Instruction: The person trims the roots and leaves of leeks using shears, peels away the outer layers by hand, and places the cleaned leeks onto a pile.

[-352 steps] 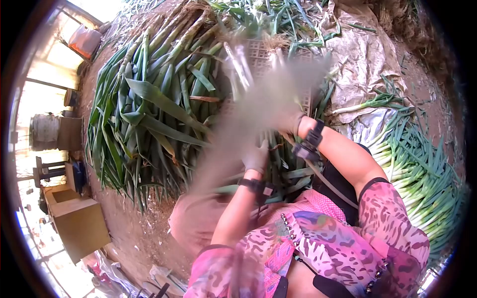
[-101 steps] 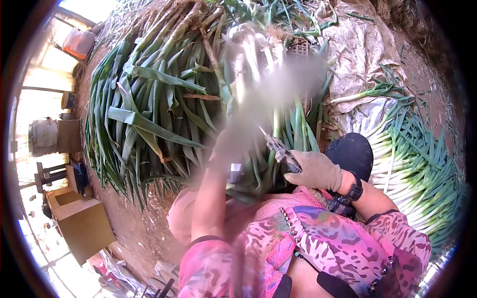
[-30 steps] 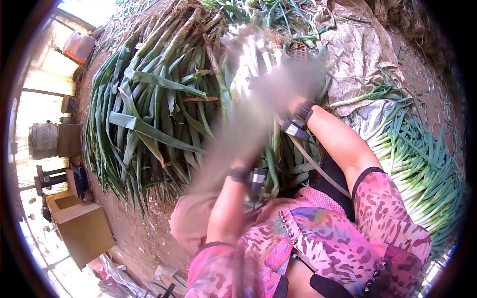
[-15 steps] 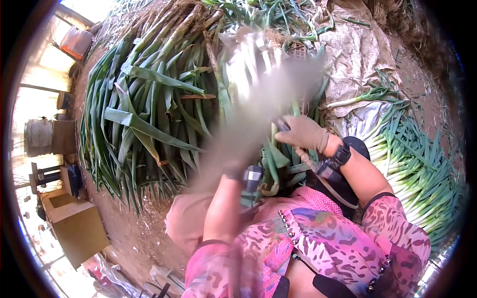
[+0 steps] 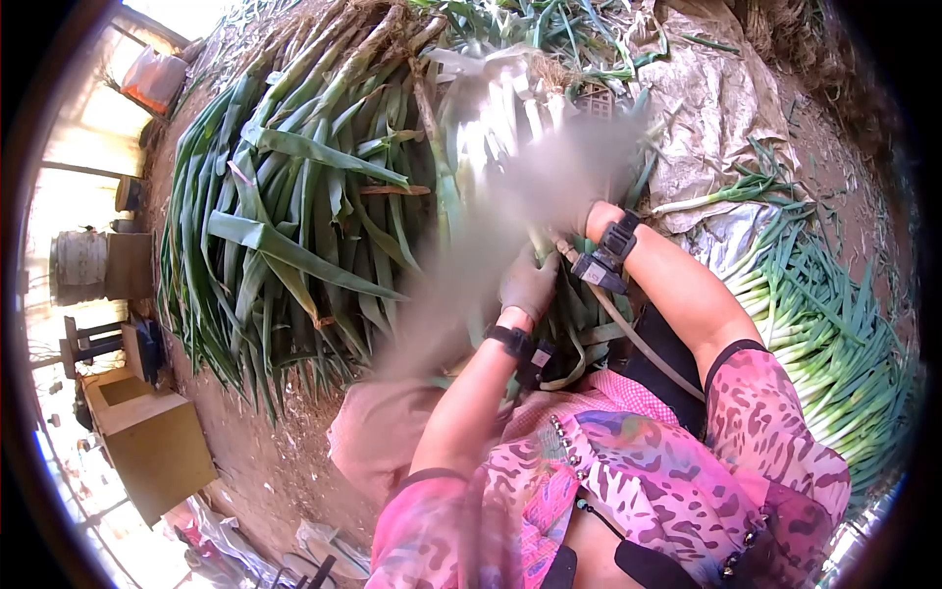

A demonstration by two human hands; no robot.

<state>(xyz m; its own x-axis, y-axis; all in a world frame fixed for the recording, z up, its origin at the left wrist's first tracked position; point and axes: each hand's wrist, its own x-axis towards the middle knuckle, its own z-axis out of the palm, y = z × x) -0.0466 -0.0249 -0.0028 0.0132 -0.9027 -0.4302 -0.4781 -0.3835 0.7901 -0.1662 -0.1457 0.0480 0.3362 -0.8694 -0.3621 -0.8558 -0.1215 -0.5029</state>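
My left hand (image 5: 529,287), in a pale work glove, is closed around the stalk of a green onion (image 5: 540,239) in front of my lap. My right hand (image 5: 581,211) is just above and to the right of it; a grey-brown smear across the view hides its fingers and whatever they hold. A thin hose (image 5: 643,346) runs from below the right wrist down toward my lap. White cleaned stalks (image 5: 502,113) lie beyond my hands, partly behind the smear. Both wrists wear black straps with small devices.
A large heap of untrimmed green onions (image 5: 285,216) lies on the left, roots pointing away. Trimmed green onions (image 5: 814,344) are laid in a row at right, beside a crumpled sheet (image 5: 702,118). A cardboard box (image 5: 152,432) stands on the dirt floor at lower left.
My left hand has come up from near my lap onto the green onion stalk. My right hand has moved up and away, its fingers passing behind the smear.
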